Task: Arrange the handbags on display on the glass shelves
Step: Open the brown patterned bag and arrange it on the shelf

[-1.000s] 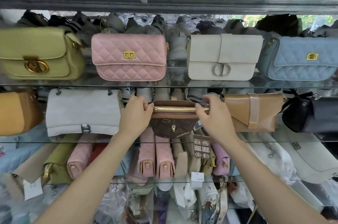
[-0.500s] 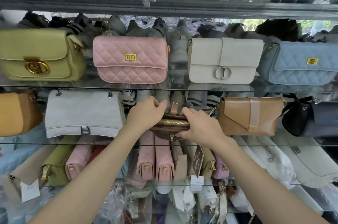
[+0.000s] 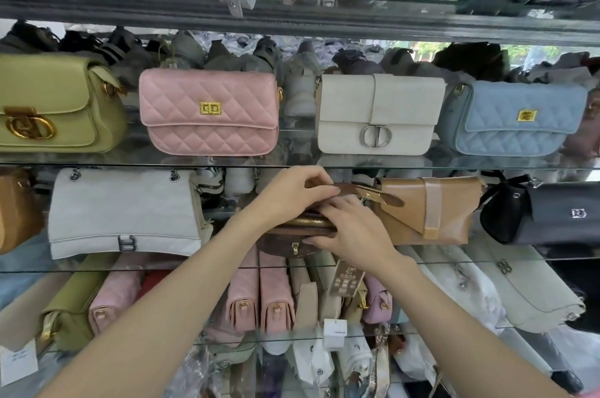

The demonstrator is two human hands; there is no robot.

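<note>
Now right hand (image 3: 354,229) farther over bag (image 3: 293,233)

Quilted pink bag (image 3: 210,112), quilted blue bag (image 3: 516,120).

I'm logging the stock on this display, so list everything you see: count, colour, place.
Green bag: one, olive green with gold clasp, upper shelf, far left.
Pink quilted bag: one, pink, upper shelf, right of the green one.
Cream bag: one, off-white with silver clasp, upper shelf, right of centre.
Blue quilted bag: one, light blue, upper shelf, right.
White quilted bag: one, middle shelf, left.
Brown bag: one, dark brown with gold zip, middle shelf, centre.
Tan bag: one, middle shelf, right of centre.
Black bag: one, middle shelf, far right.
Lower shelf: many packed bags, uncountable.
Left hand: grips the brown bag's strap.
Right hand: on the brown bag's top.
</note>
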